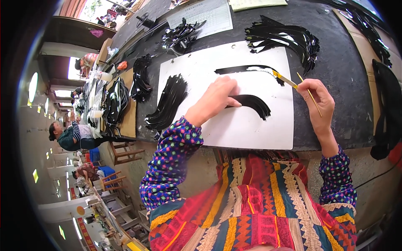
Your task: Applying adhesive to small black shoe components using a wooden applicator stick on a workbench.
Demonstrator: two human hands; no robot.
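My left hand is closed over a white board, with thumb and fingers at the left end of a short curved stack of black strips. Just beyond its knuckles lies a longer black strip, flat and bent down at its right end. A flat brush with a yellow band is held in my right hand, its tip touching that right end. The same hand grips a thin wooden stick, slanting across the fingers.
Bundles of black strips lie at the board's left, at its upper right and farther left. A paper sheet rests at the back of the dark table. People work at the far left, near a wooden stool.
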